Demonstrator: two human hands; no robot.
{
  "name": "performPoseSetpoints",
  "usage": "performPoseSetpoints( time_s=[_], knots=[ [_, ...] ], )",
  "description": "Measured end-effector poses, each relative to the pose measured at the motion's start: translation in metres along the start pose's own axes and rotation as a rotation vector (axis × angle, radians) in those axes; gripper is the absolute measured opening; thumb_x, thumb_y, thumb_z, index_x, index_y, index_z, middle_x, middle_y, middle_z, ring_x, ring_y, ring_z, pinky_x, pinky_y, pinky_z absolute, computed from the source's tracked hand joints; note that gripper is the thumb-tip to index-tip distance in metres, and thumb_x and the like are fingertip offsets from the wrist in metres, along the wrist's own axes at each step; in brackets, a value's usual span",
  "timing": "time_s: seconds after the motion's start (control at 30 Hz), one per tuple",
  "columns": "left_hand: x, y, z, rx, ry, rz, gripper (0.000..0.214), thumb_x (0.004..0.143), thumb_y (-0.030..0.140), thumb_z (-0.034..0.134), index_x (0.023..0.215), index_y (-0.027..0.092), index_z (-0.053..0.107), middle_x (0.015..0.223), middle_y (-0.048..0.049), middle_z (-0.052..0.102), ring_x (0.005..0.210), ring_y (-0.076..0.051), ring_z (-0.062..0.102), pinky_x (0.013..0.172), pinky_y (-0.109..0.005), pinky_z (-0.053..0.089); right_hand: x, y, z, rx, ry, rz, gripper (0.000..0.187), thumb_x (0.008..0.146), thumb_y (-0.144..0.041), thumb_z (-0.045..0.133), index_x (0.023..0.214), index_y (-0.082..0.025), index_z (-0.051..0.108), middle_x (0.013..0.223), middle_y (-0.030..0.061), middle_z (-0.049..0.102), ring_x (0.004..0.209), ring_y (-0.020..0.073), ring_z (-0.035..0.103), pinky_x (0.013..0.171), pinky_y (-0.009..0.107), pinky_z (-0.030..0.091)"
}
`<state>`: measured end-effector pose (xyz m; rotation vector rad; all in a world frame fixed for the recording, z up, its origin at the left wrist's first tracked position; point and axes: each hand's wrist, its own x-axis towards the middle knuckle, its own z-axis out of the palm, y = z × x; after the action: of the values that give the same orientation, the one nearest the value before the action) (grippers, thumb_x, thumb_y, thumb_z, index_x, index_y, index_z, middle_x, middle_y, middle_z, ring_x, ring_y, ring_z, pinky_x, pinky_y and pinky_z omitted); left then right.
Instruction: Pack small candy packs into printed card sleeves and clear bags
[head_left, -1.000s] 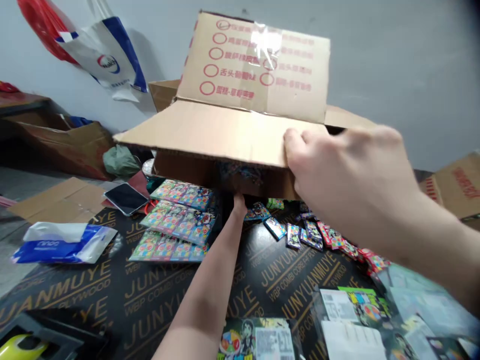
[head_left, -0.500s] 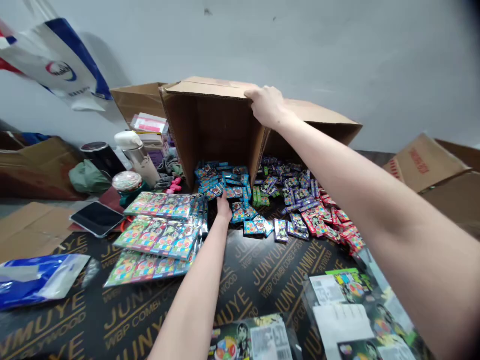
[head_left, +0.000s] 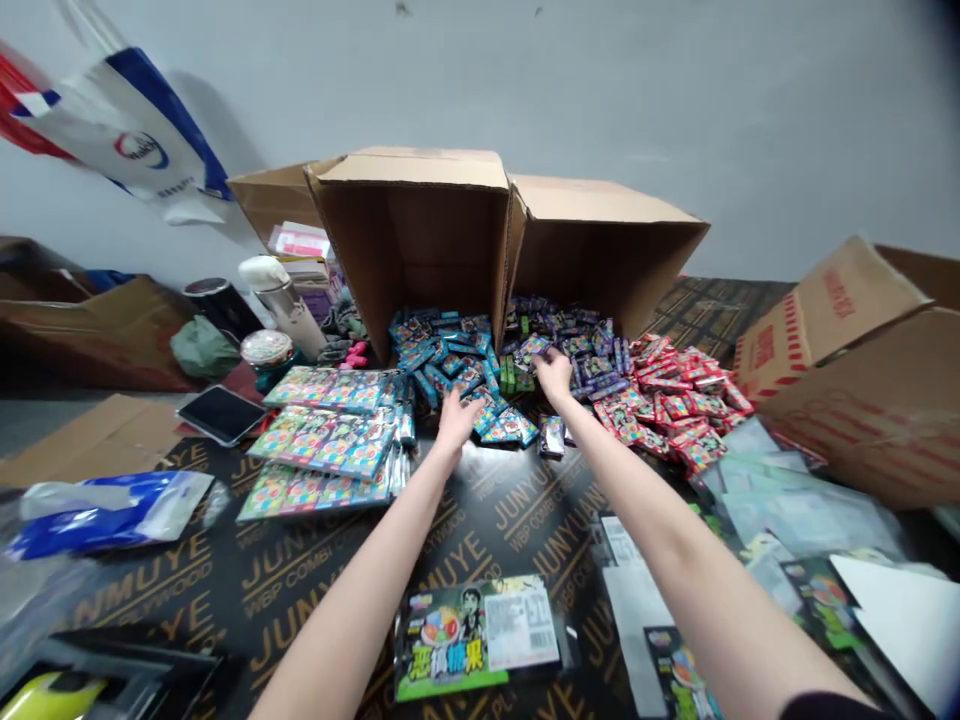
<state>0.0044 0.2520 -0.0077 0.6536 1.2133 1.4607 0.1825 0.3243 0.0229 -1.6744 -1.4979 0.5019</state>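
Left hand (head_left: 454, 428): spread at blue packets (head_left: 435, 352), frame centre.
Right hand (head_left: 553, 378): at purple packets (head_left: 596, 352), right of centre; I can't tell if pinching.
Handling: I'd go lightly; loose packets may slide.

A phone (head_left: 221, 415) lies flat, dark screen up. A jar (head_left: 266, 350) with a round lid is just behind it. Farther behind the phone are a black cup (head_left: 220, 306), a tall bottle (head_left: 288, 308) and a green bag (head_left: 201, 348). Left of the phone is some flat cardboard (head_left: 94, 438). In front of the phone lies a blue and white packet (head_left: 112, 508). High above the phone hangs a white and blue bag (head_left: 142, 145).
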Motion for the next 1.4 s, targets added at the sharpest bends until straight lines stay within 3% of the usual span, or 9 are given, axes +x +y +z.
performPoseSetpoints(
  time_s=[0.17,0.4,0.53,0.73,0.93,1.07,1.17,1.27,1.4],
  knots=[
    [-0.069,-0.008,0.01,0.109,-0.134,-0.043,0.036,0.061,0.029,0.075,0.093,0.015,0.064,0.091,-0.0095,0.068,0.088,-0.024,0.064,0.081,-0.036,0.046,-0.081,0.011,-0.032,0.289,-0.165,-0.024,0.036,0.076,-0.047,0.046,0.087,-0.015,0.058,0.078,0.0061,0.066,0.063,0.0176,0.06,0.055,0.027,0.047],
    [-0.115,-0.024,0.014,0.16,-0.248,-0.078,0.02,0.061,0.029,0.072,0.065,0.012,0.06,0.062,-0.0053,0.064,0.062,-0.017,0.064,0.063,-0.031,0.05,-0.174,0.046,-0.073,0.402,-0.221,-0.061,0.038,0.075,-0.041,0.056,0.104,-0.017,0.053,0.093,0.0083,0.065,0.085,0.0198,0.061,0.072,0.033,0.05],
    [-0.135,-0.032,0.005,0.195,-0.299,-0.112,0.021,0.061,0.028,0.072,0.071,0.014,0.062,0.069,-0.0064,0.066,0.067,-0.019,0.065,0.064,-0.033,0.051,-0.197,0.062,-0.081,0.316,-0.321,-0.077,0.039,0.073,-0.034,0.058,0.108,-0.018,0.054,0.088,0.0075,0.065,0.083,0.021,0.062,0.069,0.034,0.05],
    [-0.165,-0.041,-0.023,0.28,-0.211,-0.084,0.018,0.054,0.02,0.075,0.068,0.015,0.065,0.062,-0.0019,0.064,0.067,-0.017,0.062,0.066,-0.028,0.049,-0.214,0.076,-0.089,0.116,-0.437,-0.216,0.058,0.057,-0.015,0.069,0.113,-0.023,0.056,0.117,0.0099,0.055,0.113,0.029,0.046,0.094,0.049,0.032],
    [-0.196,-0.038,-0.032,0.205,-0.181,-0.133,0.036,0.054,0.025,0.077,0.088,0.016,0.066,0.079,-0.0048,0.069,0.075,-0.017,0.064,0.069,-0.028,0.05,-0.235,0.055,-0.082,0.182,-0.437,-0.193,0.05,0.072,-0.025,0.059,0.12,-0.02,0.046,0.1,0.0081,0.061,0.089,0.0217,0.06,0.081,0.039,0.046],
    [-0.215,-0.035,-0.025,0.096,-0.198,-0.215,0.037,0.059,0.034,0.074,0.09,0.016,0.064,0.078,-0.0043,0.068,0.064,-0.014,0.064,0.058,-0.024,0.049,-0.267,0.031,-0.091,0.491,-0.663,-0.056,0.043,0.083,-0.041,0.046,0.121,-0.022,0.042,0.082,0.0037,0.064,0.067,0.0188,0.063,0.062,0.034,0.052],
    [-0.225,-0.034,-0.025,0.063,-0.191,-0.27,0.031,0.054,0.032,0.077,0.074,0.013,0.063,0.065,-0.0033,0.066,0.052,-0.012,0.06,0.05,-0.022,0.046,-0.283,0.027,-0.11,0.382,-0.507,-0.187,0.058,0.071,-0.045,0.062,0.122,-0.024,0.044,0.103,0.008,0.061,0.091,0.0243,0.06,0.08,0.041,0.048],
    [-0.233,-0.039,-0.021,0.051,-0.162,-0.268,0.033,0.051,0.031,0.079,0.072,0.013,0.061,0.063,-0.0017,0.066,0.053,-0.012,0.061,0.055,-0.024,0.048,-0.292,0.029,-0.124,0.156,-0.362,-0.404,0.097,0.054,-0.047,0.075,0.135,-0.025,0.026,0.138,0.0126,0.032,0.125,0.0324,0.033,0.101,0.049,0.028],
    [-0.245,-0.05,-0.011,0.091,-0.142,-0.204,0.036,0.056,0.035,0.076,0.08,0.016,0.057,0.064,0.0004,0.065,0.058,-0.013,0.061,0.06,-0.026,0.048,-0.299,0.028,-0.126,0.006,-0.39,-0.52,0.088,0.058,-0.037,0.071,0.133,-0.026,0.028,0.134,0.0109,0.038,0.125,0.0316,0.032,0.102,0.048,0.025]
  ],
)
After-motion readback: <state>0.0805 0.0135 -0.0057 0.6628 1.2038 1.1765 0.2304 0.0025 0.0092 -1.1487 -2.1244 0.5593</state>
